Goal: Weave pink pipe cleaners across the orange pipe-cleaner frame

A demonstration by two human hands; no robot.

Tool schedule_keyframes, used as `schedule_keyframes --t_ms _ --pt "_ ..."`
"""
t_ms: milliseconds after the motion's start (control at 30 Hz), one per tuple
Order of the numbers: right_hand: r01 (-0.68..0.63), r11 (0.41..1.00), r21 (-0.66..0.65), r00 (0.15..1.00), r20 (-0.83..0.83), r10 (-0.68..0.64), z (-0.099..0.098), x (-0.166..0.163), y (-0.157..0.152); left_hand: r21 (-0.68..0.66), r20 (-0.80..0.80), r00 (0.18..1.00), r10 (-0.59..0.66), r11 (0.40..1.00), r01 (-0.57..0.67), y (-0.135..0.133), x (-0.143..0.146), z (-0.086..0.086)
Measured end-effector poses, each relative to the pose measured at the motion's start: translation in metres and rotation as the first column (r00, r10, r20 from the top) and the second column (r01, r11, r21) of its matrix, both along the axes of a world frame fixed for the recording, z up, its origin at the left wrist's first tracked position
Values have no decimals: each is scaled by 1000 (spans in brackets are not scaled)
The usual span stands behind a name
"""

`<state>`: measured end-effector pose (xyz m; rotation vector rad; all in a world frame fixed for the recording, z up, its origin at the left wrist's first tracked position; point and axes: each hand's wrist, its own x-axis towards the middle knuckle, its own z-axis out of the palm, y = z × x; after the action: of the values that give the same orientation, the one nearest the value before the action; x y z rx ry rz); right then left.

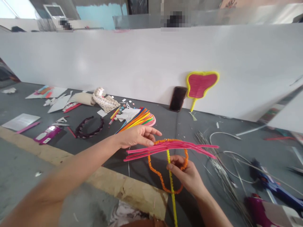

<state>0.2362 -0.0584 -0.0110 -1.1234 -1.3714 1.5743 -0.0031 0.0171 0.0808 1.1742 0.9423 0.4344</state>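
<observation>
Just below the middle of the frame, we hold up an orange loop (162, 181) with a yellow stem (174, 208) running down through it, above the dark surface (184, 127). Our right hand (183, 170) is closed in a pinch, thumb and fingers gripping the yellow stem within the loop. Our left hand (142, 137) is partly open, fingers loosely bent and thumb apart, at the loop's upper left; we cannot tell whether the thumb touches the pink strips (176, 145) there. Those strips lie across the top of the loop, their ends jutting out on both sides (two ends fork at the right).

Beyond our left hand, we see a fan of coloured strips (142, 118). Toward the upper right, a phone (178, 98) leans against the white partition (142, 60), just beside a yellow-edged pink paddle (202, 85). Loose wires (219, 168) and a blue tool (276, 186) lie at the lower right, and a dark headband (88, 136) at the left.
</observation>
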Motion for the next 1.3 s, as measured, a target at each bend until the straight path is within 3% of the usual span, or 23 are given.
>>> schedule_keyframes --t_ms 300,400,567,933,1300 --pt "-11 999 -34 1000 -25 10 -2 -1 -1 89 -142 989 -52 994 65 2 -3 -2" --pt "-20 999 -38 999 -31 19 -2 0 -1 159 -220 970 -108 977 145 4 -2 3" --pt "-32 999 -31 999 -11 32 1 0 -1 52 -363 912 -189 973 223 6 5 10" --pt "-37 999 -3 999 4 37 6 -1 -1 4 -300 943 -147 988 156 10 8 1" --pt "-64 997 -50 998 -23 63 1 -2 -1 85 -336 924 -182 971 222 10 16 5"
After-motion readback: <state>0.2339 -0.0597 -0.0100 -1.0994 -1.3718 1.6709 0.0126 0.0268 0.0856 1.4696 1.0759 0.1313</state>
